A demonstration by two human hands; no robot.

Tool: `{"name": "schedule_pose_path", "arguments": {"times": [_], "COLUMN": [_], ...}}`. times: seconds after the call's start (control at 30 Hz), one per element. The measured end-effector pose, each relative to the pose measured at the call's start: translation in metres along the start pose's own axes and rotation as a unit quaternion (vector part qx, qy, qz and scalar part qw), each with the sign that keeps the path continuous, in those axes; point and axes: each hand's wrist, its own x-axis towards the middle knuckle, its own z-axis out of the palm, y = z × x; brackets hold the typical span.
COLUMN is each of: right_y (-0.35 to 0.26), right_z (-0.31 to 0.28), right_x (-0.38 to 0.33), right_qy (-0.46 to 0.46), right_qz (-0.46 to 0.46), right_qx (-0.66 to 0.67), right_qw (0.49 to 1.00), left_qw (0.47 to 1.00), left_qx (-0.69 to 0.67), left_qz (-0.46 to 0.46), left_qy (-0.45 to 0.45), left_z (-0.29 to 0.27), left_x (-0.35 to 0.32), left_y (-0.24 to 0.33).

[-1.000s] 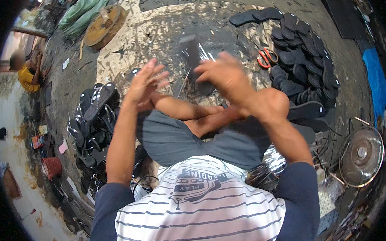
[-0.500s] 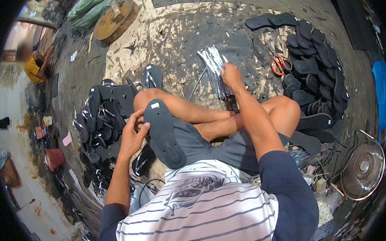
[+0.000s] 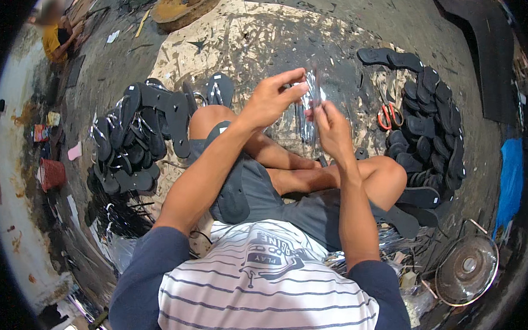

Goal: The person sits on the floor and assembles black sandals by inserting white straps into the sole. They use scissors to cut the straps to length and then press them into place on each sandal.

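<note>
My right hand (image 3: 332,125) is closed in a pinch on a dark, shiny sandal strap that is smeared by motion and stands up from the fingers. Just left of it, my left hand (image 3: 273,98) reaches in with thumb and forefinger apart, close to the strap; touch cannot be made out. Beneath both hands, a bundle of silver and black straps (image 3: 305,128) lies on the floor, partly hidden. A black sandal sole (image 3: 234,193) rests on my left thigh, partly covered by my left forearm.
Finished black sandals (image 3: 137,134) with shiny straps are heaped at left, and one sandal (image 3: 220,90) lies beyond my left knee. At right, orange-handled scissors (image 3: 389,116) lie beside piled black soles (image 3: 424,125). A fan (image 3: 469,265) stands lower right. Another person (image 3: 54,37) sits far left.
My left hand has let go of the sole, now on my thigh, and moved up and right toward the straps. My right hand has drawn a strap from the bundle. The view has shifted.
</note>
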Motion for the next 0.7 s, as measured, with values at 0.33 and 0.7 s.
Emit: {"name": "schedule_pose_path", "arguments": {"times": [0.33,0.7], "right_y": [0.068,-0.066], "right_z": [-0.023,0.01], "right_x": [0.012,-0.02], "right_qy": [0.141,0.086], "right_qz": [-0.061,0.003], "right_qx": [-0.205,0.262], "right_qw": [0.967,0.961], "left_qw": [0.997,0.98], "left_qx": [-0.052,-0.177], "left_qz": [0.001,0.012], "left_qy": [0.061,0.092], "left_z": [0.013,0.013], "left_x": [0.004,-0.04], "left_y": [-0.018,0.0]}}
